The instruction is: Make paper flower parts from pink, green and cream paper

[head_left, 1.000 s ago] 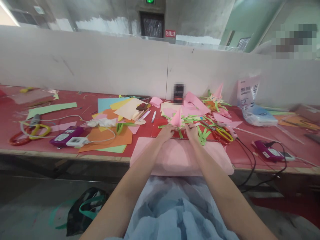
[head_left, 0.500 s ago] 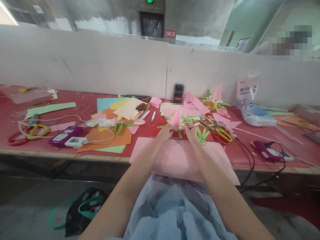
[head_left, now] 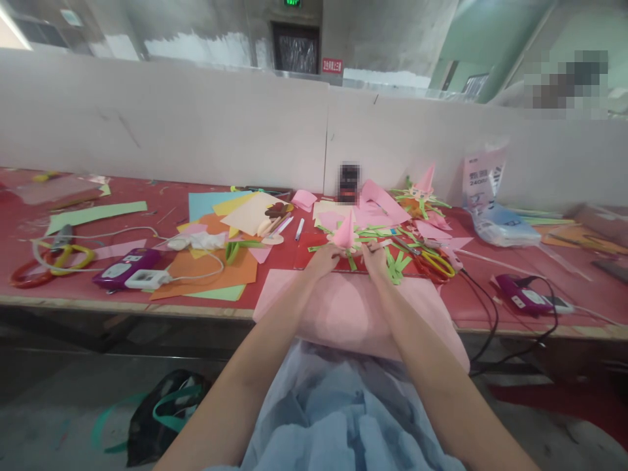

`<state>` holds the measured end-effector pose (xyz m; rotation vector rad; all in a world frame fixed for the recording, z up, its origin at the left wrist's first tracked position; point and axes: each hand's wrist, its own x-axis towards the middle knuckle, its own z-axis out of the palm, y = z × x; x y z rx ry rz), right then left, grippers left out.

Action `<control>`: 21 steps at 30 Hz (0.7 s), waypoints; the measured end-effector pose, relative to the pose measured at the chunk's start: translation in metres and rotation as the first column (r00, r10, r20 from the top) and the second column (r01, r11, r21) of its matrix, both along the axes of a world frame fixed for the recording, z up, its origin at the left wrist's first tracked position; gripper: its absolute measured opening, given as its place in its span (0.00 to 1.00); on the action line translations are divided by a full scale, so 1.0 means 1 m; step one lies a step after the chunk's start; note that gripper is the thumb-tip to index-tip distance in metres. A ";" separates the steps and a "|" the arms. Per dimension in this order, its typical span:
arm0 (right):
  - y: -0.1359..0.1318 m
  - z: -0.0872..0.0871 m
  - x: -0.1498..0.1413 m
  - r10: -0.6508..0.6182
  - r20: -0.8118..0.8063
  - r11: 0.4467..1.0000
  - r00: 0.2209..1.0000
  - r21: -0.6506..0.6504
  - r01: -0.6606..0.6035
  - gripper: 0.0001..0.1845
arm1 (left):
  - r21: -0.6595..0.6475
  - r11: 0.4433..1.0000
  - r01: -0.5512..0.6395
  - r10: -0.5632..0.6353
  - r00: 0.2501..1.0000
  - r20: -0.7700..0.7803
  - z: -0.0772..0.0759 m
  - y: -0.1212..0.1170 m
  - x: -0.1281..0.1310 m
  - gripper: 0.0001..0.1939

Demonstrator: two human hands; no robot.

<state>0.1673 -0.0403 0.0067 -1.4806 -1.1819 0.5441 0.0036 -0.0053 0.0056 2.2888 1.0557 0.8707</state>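
A large pink paper sheet (head_left: pixel 343 311) lies on the red table (head_left: pixel 73 288) and hangs over its front edge. My left hand (head_left: pixel 324 258) and my right hand (head_left: pixel 375 256) rest side by side on the sheet's far edge, fingers curled down and pressed onto the paper. Just beyond my fingers stands a folded pink paper cone (head_left: pixel 347 232) among loose green paper strips (head_left: pixel 397 261).
Red-and-yellow scissors (head_left: pixel 434 261) lie right of my hands. Purple devices with cables sit at the left (head_left: pixel 128 267) and the right (head_left: pixel 523 294). Orange, blue and yellow sheets (head_left: pixel 216 268) are spread to the left. A white partition (head_left: pixel 196 124) backs the table. A black bag (head_left: pixel 167 412) lies on the floor.
The pink sheet's lower right corner has slid down further over the table edge. Both hands stay almost still on its far edge.
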 end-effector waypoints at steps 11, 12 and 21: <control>-0.003 -0.003 0.001 -0.208 -0.003 0.948 0.978 0.247 0.202 0.13 | 0.007 0.999 -0.034 0.034 0.999 -0.001 0.004 -0.004 0.001 0.22; -0.003 -0.004 0.001 -0.240 0.066 0.939 0.969 0.269 0.214 0.14 | 0.008 0.999 -0.043 0.043 0.999 -0.008 0.005 -0.005 0.001 0.22; 0.004 -0.020 0.002 -0.179 0.425 0.982 0.887 0.130 0.136 0.09 | 0.021 0.925 -0.378 0.378 0.926 0.019 0.008 -0.002 -0.007 0.17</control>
